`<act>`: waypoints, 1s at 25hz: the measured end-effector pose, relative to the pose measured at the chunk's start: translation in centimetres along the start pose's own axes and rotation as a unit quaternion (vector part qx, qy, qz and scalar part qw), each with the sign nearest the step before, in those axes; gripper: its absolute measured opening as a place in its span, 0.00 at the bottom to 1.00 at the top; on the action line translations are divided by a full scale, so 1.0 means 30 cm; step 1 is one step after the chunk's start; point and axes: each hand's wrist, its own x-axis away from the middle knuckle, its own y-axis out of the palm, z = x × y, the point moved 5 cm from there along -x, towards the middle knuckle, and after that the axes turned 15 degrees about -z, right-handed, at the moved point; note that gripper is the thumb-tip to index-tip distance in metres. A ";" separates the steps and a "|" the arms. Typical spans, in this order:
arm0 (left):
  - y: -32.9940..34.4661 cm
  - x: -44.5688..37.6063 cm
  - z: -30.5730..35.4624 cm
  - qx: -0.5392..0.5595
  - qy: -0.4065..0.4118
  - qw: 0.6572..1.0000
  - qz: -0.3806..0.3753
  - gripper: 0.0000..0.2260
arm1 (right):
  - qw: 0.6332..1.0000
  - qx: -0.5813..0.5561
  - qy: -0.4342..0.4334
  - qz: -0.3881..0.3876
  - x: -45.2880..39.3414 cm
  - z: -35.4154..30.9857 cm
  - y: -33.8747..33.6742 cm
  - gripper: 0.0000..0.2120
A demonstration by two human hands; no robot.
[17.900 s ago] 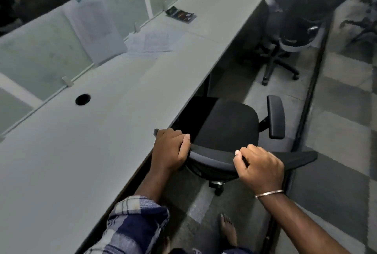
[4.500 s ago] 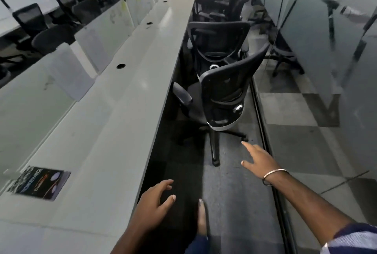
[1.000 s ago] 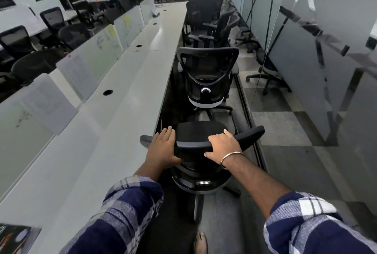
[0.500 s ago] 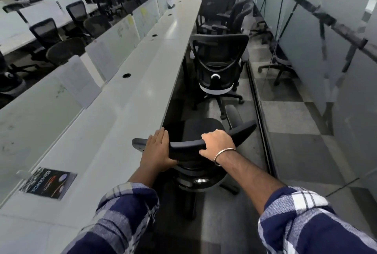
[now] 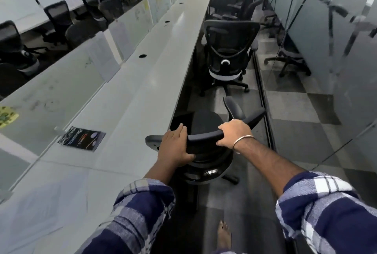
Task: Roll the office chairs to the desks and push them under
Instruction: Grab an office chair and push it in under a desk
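**Operator:** Since half a second ago, the chair [image 5: 206, 131] I hold has swung its seat toward the desk [image 5: 142, 98]; the seat's front edge now sits just under the desk's lip, ahead of my grip and to its left. A brochure [image 5: 81, 138] lies on the desktop well left of my hands.

**Supervisor:** Procedure for the step in hand?

**Operator:** My judgement: push through the top rail of the backrest with even force from both hands, so the castors track straight and the seat goes in square. The left armrest cannot be seen from here; I would watch it, since it may catch the desk edge. The right armrest [image 5: 234, 107], just beyond my right hand, is clear of the desk.

**Supervisor:** Report the grip, left to right.

**Operator:** Left hand [image 5: 175, 147]: fingers nearly straight, laid over the top rail, thumb hooked underneath against the back. It presses and steers more than it clamps. Right hand [image 5: 234, 133]: fingers curled over the rail, thumb below, a closed hold on the chair. A bangle sits on that wrist.

**Supervisor:** What remains?

**Operator:** Another chair [image 5: 230, 49] stands farther ahead of my grip, beside the desk and not tucked in, so more work likely follows.
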 end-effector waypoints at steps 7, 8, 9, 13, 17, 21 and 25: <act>0.169 0.378 0.004 0.021 0.005 1.000 0.018 0.44 | 0.999 0.031 -0.005 -0.010 0.311 -0.151 0.109 0.26; 0.190 0.434 0.008 0.018 0.006 1.000 0.024 0.42 | 0.999 0.029 -0.008 -0.013 0.361 -0.173 0.129 0.26; 0.209 0.484 0.013 0.015 0.006 0.999 0.033 0.40 | 0.999 0.030 -0.012 -0.012 0.413 -0.192 0.155 0.26; 0.220 0.614 0.018 0.003 -0.017 0.999 0.039 0.27 | 1.000 0.005 -0.027 0.000 0.588 -0.266 0.216 0.23; 0.243 0.722 0.051 -0.010 -0.050 0.998 0.027 0.18 | 0.998 -0.038 -0.050 0.014 0.767 -0.310 0.284 0.20; 0.290 0.860 0.124 -0.015 -0.056 0.997 0.041 0.16 | 0.992 -0.067 -0.060 0.087 0.994 -0.309 0.390 0.20; 0.361 1.019 0.210 -0.014 -0.052 0.997 0.048 0.14 | 0.992 -0.087 -0.067 0.055 1.188 -0.299 0.474 0.24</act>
